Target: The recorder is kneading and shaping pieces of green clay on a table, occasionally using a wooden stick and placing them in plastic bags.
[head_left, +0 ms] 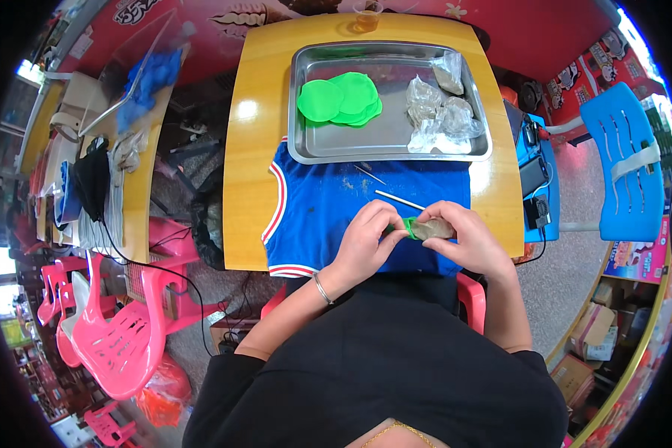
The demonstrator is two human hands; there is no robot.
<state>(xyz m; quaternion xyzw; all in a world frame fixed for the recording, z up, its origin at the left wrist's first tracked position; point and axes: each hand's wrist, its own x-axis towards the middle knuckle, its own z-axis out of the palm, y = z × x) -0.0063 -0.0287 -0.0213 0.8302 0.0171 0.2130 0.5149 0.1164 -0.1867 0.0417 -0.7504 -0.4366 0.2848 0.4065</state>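
Over the near edge of a blue jersey [313,209], my two hands meet around a small plastic bag of grey-brown filling [434,228] with a bright green band or sheet [408,226] at its left end. The fingers of my left hand [367,237] are closed in a pinch on the green piece. My right hand [472,237] grips the bag between thumb and fingers. Just beyond them a pale thin stick [399,200] lies on the jersey. A slimmer dark stick [370,175] rests nearer the tray, among brown crumbs.
A metal tray [381,158] stands on the wooden table [250,164], bearing a stack of green round sheets [343,101] and several see-through bags [440,112]. A cup of amber drink [366,19] is at the far edge. Pink chairs [123,336] stand left, a blue chair [623,164] right.
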